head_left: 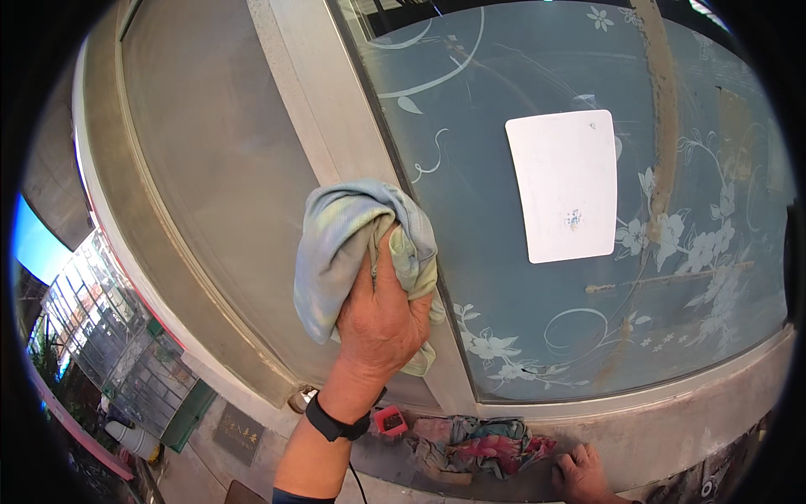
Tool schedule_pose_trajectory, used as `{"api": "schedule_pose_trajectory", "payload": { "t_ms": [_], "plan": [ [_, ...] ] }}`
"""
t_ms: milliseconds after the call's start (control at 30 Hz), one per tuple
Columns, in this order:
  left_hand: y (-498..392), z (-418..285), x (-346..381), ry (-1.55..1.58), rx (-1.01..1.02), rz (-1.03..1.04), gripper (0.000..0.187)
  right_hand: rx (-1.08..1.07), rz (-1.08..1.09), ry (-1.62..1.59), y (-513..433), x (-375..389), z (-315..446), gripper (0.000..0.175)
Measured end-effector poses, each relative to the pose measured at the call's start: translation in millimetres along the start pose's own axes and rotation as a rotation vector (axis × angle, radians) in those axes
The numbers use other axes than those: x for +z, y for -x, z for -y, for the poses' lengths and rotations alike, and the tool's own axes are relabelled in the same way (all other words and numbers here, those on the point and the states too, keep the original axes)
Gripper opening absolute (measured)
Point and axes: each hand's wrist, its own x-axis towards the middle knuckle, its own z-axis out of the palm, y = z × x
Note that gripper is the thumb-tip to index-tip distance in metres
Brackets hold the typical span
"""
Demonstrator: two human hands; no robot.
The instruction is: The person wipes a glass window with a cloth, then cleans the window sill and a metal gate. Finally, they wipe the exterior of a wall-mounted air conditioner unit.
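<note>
My left hand [384,321], with a black band on its wrist, grips a bunched cloth [340,252] in pale blue, yellow and green. The cloth lies against the light metal frame post [315,107] between two panes, beside the dark edge of the flower-patterned glass [478,252]. Low on the right, my right hand [582,472] rests with bent fingers at the edge of a dark ledge [522,485]. Its fingertips are partly hidden, so I cannot tell whether anything is in it. Several crumpled rags [485,447] lie to its left.
A white rectangular sheet [567,189] is on the patterned glass. To the left is a plain, cloudy pane [214,138]. A small red container [390,421] stands beside the rags. Far left are a metal grille gate [94,309] and a floor plate [238,435] bearing writing.
</note>
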Motion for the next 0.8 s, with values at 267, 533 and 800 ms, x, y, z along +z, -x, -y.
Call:
{"api": "schedule_pose_trajectory", "payload": {
  "t_ms": [267,533,800],
  "plan": [
    [127.2,-23.9,15.9,-0.171,0.21,0.32,0.068,0.007,0.002,0.008,2.3,2.3,-0.1,0.016],
    [176.0,-47.2,-6.5,0.024,0.203,0.439,0.038,0.009,0.011,0.031,1.3,-2.5,2.8,0.014],
    [229.3,-45.4,4.8,0.517,0.087,0.567,0.04,-0.004,0.021,0.026,0.8,-3.6,0.7,0.015]
  ]
}}
